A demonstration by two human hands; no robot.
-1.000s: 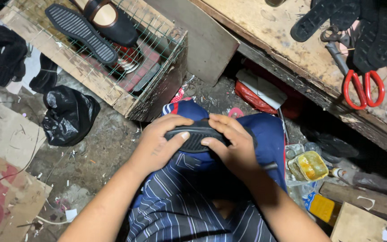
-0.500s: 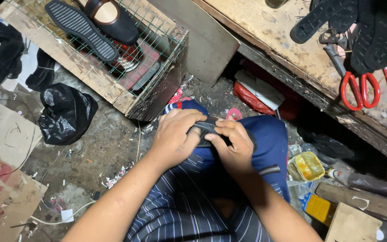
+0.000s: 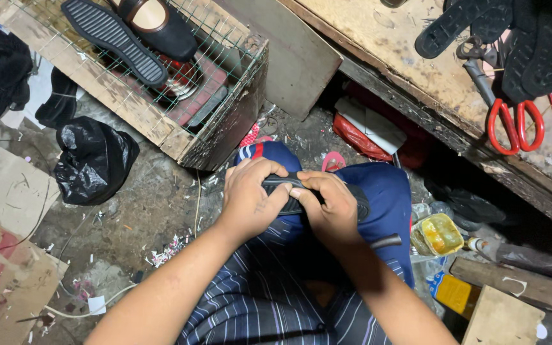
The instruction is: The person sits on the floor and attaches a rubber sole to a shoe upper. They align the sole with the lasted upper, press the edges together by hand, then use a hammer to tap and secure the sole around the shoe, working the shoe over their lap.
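both hands meet over the person's lap, pressed onto a black shoe sole that lies across the blue cloth on the knees. the left hand has its grip clamped over the sole's left end, fingers curled across the top edge, and the right hand has its grip clamped on the middle, thumb tucked under and knuckles up, so that only the right end of the sole shows past it. the two hands touch each other. ahead of the knees, on the dirty floor, stands a wooden crate with wire mesh, carrying another black sole and a black shoe with a tan insole side by side. a black plastic bag lies left of the crate. on the wooden bench at upper right lie red-handled scissors and several more dark soles. a small yellow tin sits on the floor just right of the knee.
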